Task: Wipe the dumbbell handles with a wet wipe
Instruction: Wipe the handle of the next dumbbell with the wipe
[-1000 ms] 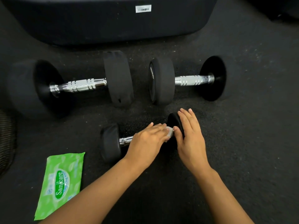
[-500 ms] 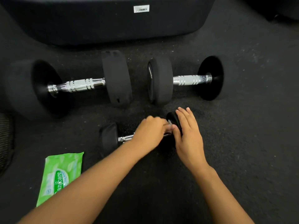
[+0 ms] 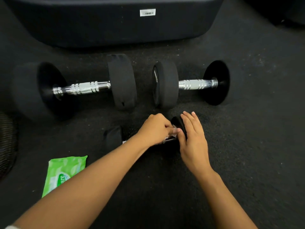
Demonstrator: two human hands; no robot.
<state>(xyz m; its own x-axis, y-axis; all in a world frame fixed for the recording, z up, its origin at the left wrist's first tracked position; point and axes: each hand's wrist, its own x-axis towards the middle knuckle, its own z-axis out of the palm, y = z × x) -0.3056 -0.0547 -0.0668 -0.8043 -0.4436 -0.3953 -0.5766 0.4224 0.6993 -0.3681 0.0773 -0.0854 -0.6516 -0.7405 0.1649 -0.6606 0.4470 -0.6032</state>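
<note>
Black gym floor [image 3: 247, 146] fills the frame. Low in the middle lies a small dumbbell [image 3: 113, 138]. On its shiny handle [image 3: 170, 139], the left hand [image 3: 153, 129] has its fingers curled round a wet wipe [image 3: 174, 131]. With flat fingers, the right hand [image 3: 193, 139] rests on the end weight. To clean well, I think it should rub all along and turn the bar. At lower left sits a green wipes pack [image 3: 62, 172].
</note>
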